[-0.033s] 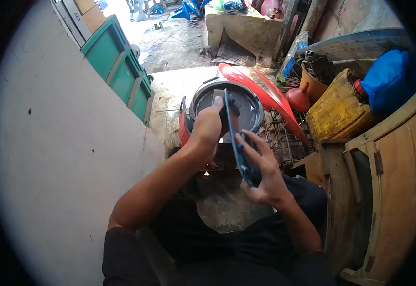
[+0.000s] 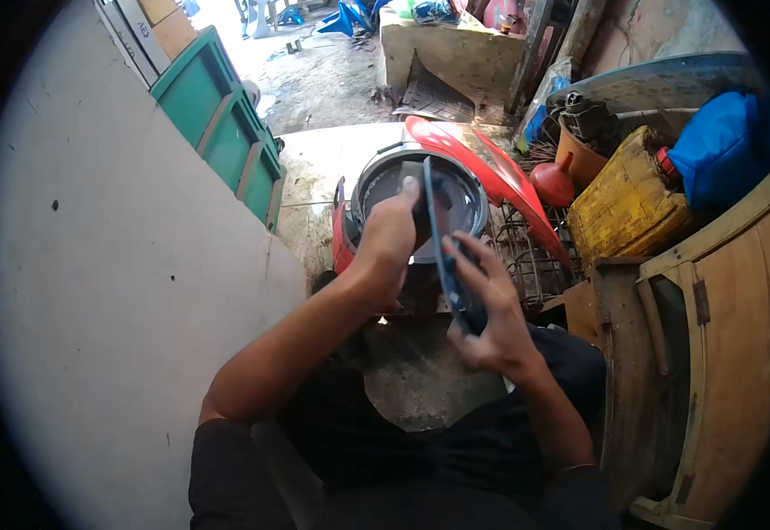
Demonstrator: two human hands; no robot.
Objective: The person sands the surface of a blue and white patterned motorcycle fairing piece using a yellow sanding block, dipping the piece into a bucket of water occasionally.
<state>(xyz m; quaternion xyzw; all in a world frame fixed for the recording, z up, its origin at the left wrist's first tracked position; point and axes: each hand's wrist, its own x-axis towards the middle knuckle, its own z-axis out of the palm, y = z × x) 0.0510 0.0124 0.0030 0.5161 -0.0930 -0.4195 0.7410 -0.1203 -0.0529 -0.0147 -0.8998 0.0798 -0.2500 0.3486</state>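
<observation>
Pale tiled floor [image 2: 310, 181] surrounds a dark round basin [image 2: 480, 196] in the head view. Above it, the left hand [image 2: 388, 237] pinches a grey block [image 2: 412, 170] beside a thin blue-edged panel [image 2: 434, 216]; the right hand [image 2: 493, 311] grips its near end. Since the earlier frame, left hand and panel tip shift slightly right: work seems mid-stroke.

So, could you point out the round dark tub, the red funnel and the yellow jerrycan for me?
Round dark tub [image 2: 483, 215]: head view, right side of its rim.
Red funnel [image 2: 553, 185]: head view, its wide bowl.
Yellow jerrycan [image 2: 619, 201]: head view, middle of its grimy side.
</observation>
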